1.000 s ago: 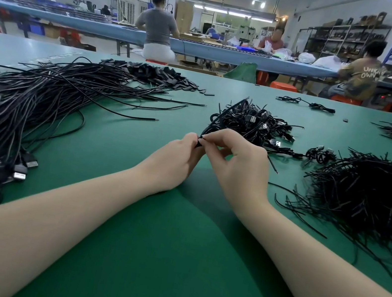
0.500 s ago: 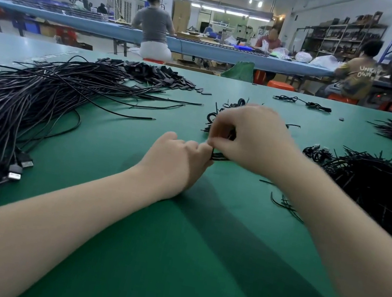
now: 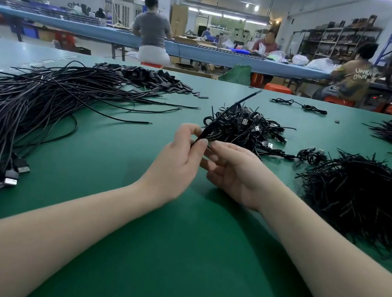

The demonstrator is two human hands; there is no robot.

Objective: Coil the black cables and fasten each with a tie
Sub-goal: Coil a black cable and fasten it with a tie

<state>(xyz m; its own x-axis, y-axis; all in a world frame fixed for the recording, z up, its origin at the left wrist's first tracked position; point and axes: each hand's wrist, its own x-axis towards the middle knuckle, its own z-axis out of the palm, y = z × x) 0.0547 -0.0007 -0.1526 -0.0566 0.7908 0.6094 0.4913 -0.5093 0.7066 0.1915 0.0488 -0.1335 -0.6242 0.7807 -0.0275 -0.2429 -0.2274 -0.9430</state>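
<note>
— Two hands are being held close together over the green table (image 3: 169, 261). What is being gripped?

— A thin black cable bundle (image 3: 216, 123) is being pinched by the left hand (image 3: 175, 168), thumb and forefinger closed on its near end. The right hand (image 3: 235, 173) is being kept just beside it, fingers loosely curled, fingertips (image 3: 212, 146) touching or nearly touching the same end; whether anything is being held there cannot be told.

— Which way is the bundle lying?

— Its long axis is being angled up and away to the right, from the fingers toward the far edge. The left hand is nearer to it.

— And the tie?

— None is being made out; the spot between the fingertips is being hidden. Behind, the pile of coiled cables (image 3: 248, 128) is being overlapped by the bundle, so its outline is being lost. Loose straight cables (image 3: 25, 113) are being left at the far left, the heap of ties (image 3: 364, 199) at the right.
</note>
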